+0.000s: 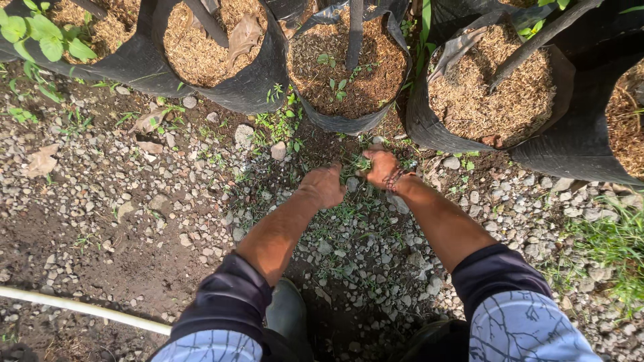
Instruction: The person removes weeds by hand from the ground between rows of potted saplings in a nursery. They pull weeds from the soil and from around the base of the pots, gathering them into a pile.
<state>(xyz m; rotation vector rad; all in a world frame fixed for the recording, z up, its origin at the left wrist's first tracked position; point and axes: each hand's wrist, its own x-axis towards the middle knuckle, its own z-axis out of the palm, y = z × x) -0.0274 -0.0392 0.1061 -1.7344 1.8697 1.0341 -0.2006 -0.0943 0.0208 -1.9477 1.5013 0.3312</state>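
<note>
Both my arms reach down to gravelly ground in front of a row of black grow bags. My left hand (325, 185) rests knuckles-up on the gravel, fingers curled among small green weeds (354, 165). My right hand (380, 166), with a beaded bracelet at the wrist, is closed around a tuft of those weeds just below the middle grow bag (349, 123). What the left fingers hold is hidden under the hand.
Several black bags filled with husk mulch line the top, each with a stem: one at left (221, 94), one at right (429, 127). A white pipe (80, 308) lies at lower left. Grass (614, 245) grows at right. My rubber boot (290, 315) stands below.
</note>
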